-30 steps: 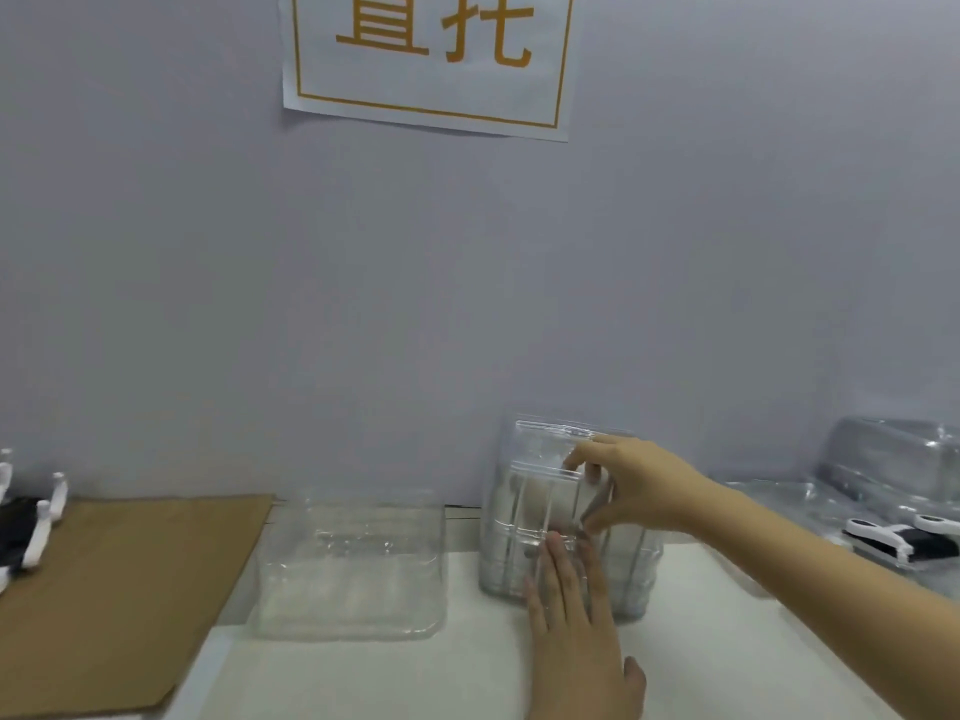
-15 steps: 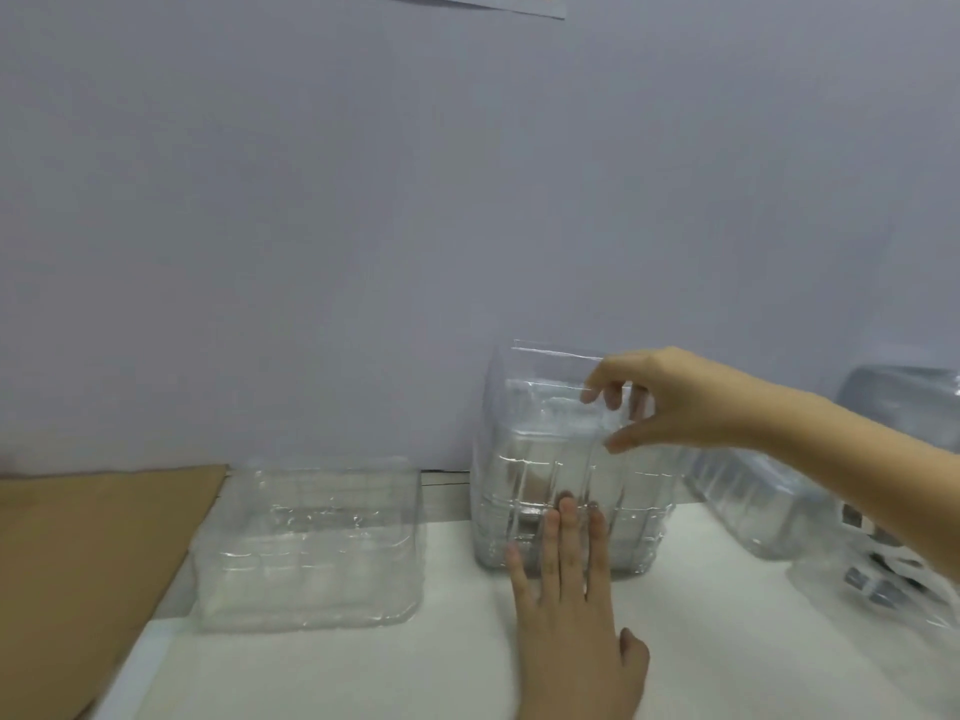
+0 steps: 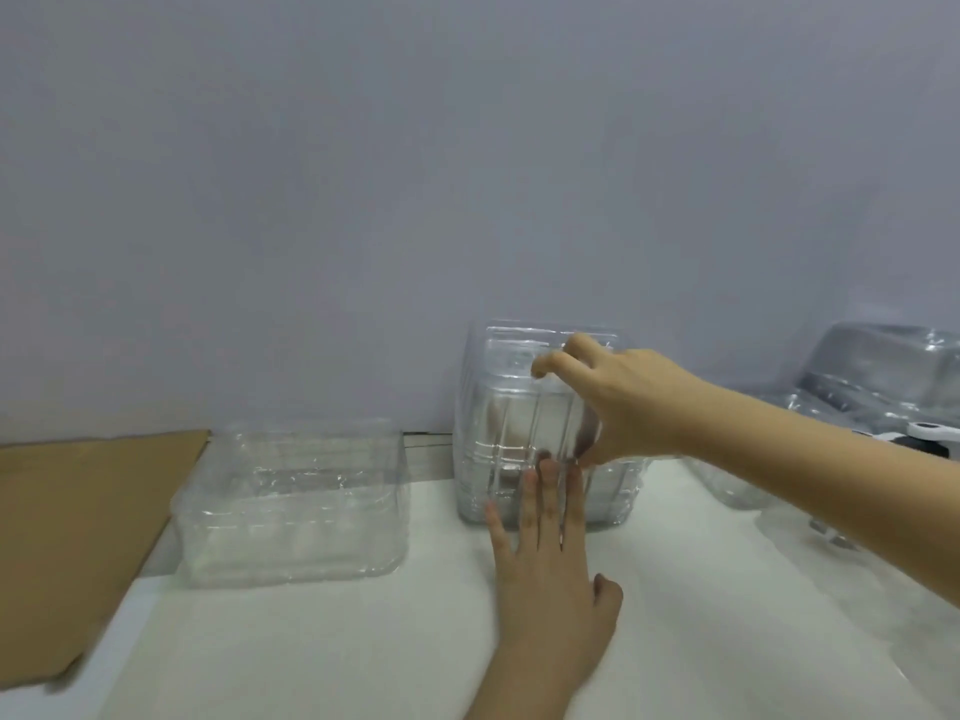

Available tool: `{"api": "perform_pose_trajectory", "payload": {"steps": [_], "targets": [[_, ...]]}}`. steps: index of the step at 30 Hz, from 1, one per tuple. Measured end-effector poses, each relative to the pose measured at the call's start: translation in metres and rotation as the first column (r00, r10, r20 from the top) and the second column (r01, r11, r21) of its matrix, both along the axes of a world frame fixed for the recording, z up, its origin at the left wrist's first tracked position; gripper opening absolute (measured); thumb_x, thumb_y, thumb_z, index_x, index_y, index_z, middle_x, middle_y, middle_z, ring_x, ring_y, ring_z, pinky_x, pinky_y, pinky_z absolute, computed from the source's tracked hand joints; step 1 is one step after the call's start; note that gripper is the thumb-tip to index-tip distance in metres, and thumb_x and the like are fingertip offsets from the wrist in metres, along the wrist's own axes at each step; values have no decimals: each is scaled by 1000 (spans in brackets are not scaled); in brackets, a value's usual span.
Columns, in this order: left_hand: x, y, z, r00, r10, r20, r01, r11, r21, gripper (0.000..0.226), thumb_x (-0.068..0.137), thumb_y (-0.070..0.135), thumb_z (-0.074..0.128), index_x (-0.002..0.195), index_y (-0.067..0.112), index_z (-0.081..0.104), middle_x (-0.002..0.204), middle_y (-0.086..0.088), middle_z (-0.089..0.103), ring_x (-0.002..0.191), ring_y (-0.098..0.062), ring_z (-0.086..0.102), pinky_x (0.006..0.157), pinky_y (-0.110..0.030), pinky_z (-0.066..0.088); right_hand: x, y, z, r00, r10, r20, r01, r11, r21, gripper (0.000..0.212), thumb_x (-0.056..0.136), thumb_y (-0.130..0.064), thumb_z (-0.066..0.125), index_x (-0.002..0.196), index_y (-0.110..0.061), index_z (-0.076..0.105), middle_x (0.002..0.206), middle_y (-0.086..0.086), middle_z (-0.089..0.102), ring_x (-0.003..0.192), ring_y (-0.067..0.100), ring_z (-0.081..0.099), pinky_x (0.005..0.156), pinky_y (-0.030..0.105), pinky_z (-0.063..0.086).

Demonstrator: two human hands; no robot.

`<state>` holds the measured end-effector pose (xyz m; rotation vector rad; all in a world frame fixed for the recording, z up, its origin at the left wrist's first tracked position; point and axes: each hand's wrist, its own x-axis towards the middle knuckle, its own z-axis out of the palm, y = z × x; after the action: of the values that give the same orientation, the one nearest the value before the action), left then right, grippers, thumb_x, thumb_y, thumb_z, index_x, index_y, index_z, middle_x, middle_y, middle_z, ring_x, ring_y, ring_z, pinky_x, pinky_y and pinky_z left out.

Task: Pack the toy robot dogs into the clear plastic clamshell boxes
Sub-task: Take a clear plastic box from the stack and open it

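From the head view, my right hand point(image 3: 623, 402) grips the upright clamshell point(image 3: 498, 407) at the bench's point(image 3: 311, 641) back, fingers point(image 3: 550, 363) curled over its top, while my left hand point(image 3: 550, 574) lies flat, straight fingers touching its foot just ahead; a dog point(image 3: 930, 433) shows far right, nearer the right hand.

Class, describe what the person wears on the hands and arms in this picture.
Nothing shows: the left hand and right hand are bare, without gloves, rings or a watch, and the right forearm has no sleeve in view.
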<state>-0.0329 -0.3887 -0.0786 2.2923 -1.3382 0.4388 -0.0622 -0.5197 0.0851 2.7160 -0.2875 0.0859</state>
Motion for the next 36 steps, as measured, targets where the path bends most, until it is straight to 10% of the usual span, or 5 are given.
{"api": "perform_pose_trajectory", "payload": {"steps": [6, 12, 16, 22, 36], "targets": [[2, 4, 8, 996, -46, -72, 48, 998, 36, 104, 51, 44, 68, 147, 15, 41, 155, -10, 32, 143, -26, 32, 106, -58, 16, 0, -6, 5, 1000, -9, 12, 7, 995, 97, 86, 64, -39, 82, 127, -37, 23, 125, -5, 41, 67, 18, 59, 62, 35, 52], [7, 1, 3, 986, -100, -135, 97, 995, -24, 98, 81, 37, 45, 149, 26, -24, 147, 9, -47, 141, -14, -34, 102, -52, -35, -7, -14, 34, 982, -15, 187, -42, 955, 295, 79, 68, -35, 80, 127, -44, 28, 114, -13, 43, 67, 0, 52, 58, 18, 41], [4, 4, 7, 993, -59, -100, 64, 997, 49, 105, 71, 41, 58, 156, 20, 0, 162, -3, -19, 149, -26, -2, 110, -57, -15, -12, -15, 45, 994, -63, 93, 29, 944, 329, 98, 64, -45, 87, 136, -54, 20, 119, -16, 44, 82, 0, 52, 72, 21, 40], [4, 2, 0, 999, 28, -19, -27, 999, 39, 111, 56, 50, 64, 152, 11, 22, 158, -8, -2, 143, -30, 2, 110, -58, -2, -6, -4, 0, 998, -62, 4, 61, 967, -246, 126, 58, -79, 69, 149, -37, -7, 119, -5, 41, 99, 15, 47, 81, 30, 36], [10, 3, 0, 999, 4, -39, -6, 999, -40, 107, 56, 51, 58, 151, 12, 29, 158, -5, 25, 145, -21, 19, 109, -60, 11, -6, -14, 25, 977, -107, 183, 35, 933, 359, 64, 64, -27, 80, 116, -36, 44, 82, -11, 54, 62, 5, 51, 61, 28, 45]]}}
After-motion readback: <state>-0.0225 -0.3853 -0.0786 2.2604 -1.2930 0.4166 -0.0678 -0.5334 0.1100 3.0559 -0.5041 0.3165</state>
